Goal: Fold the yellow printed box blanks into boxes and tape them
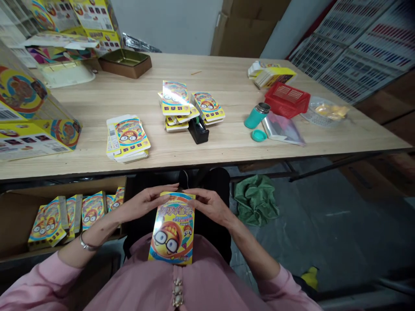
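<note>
Pink blouse [129, 276] with a row of pearl-like buttons [177, 292] fills the bottom of the view, and a yellow printed packet [171, 229] stands tilted on the lap, its lower edge against the blouse. Left hand [144, 204] and right hand [210, 205] hold it by the top corners, fingers curled over the upper edge and pressing in from both sides, neither hand spread flat (a metal bracelet [87, 244] sits on the left wrist). Just left of the lap, a cardboard box [16, 220] holds more packets [92, 210] standing in a row, right by the left forearm. To the right, a crumpled green cloth [256, 201] lies on the grey floor [324, 224]. Farther off, on the wooden table [227, 82], are a stack of packets [129, 139], a looser pile [181, 106] beside a small black holder [199, 131], a teal flask [257, 115] with its lid [258, 135] next to it, a clear plastic bag [282, 128], a red basket [287, 99] and a brown tray [125, 64]
</note>
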Demonstrator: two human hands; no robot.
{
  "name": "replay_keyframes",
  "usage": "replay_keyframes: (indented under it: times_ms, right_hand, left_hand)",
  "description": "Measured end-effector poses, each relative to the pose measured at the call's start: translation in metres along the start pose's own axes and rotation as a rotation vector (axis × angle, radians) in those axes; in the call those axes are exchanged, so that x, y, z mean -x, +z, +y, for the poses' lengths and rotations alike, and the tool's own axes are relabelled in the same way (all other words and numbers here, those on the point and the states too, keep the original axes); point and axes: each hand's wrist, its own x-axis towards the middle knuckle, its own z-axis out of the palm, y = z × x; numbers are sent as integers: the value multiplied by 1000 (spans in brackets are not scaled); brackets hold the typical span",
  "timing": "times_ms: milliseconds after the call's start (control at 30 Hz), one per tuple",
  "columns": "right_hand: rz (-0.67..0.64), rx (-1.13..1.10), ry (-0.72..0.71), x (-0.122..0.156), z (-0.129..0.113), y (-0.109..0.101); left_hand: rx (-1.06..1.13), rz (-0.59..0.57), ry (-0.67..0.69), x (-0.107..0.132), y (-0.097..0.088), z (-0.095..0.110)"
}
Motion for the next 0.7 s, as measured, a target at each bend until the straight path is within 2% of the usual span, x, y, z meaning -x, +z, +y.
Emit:
replay_keyframes:
  times_ms: [67, 133, 200, 267, 367, 433, 500, 633, 700]
  right_hand:
    - [13, -64, 14, -6, -4, 2]
    - [85, -32, -100, -24, -19, -2]
    - [191, 104, -351, -51, -42, -11]
    - [267, 243, -636, -83, -66, -24]
    - [283, 323, -911, -130, -84, -42]
    - [286, 350, -967, -152, -82, -47]
    - [285, 373, -970, -163, -74, -47]
    - [268, 389, -948, -161, -61, -43]
    - [355, 357, -874, -159, -60, -50]
  left_hand:
    - [-50, 65, 36, -2, -4, 0]
    - [-110, 206, 94, -13, -16, 8]
    - [-197, 381, 219, -31, -36, 25]
    - [-293, 518, 405, -54, -57, 43]
    - [-345, 626, 640, -87, -82, 55]
    - [-303, 657, 677, -103, -91, 46]
    - [-266, 654, 649, -113, -94, 29]
    - [-200, 669, 598, -117, -91, 3]
    - [-169, 720, 615, -114, -88, -2]
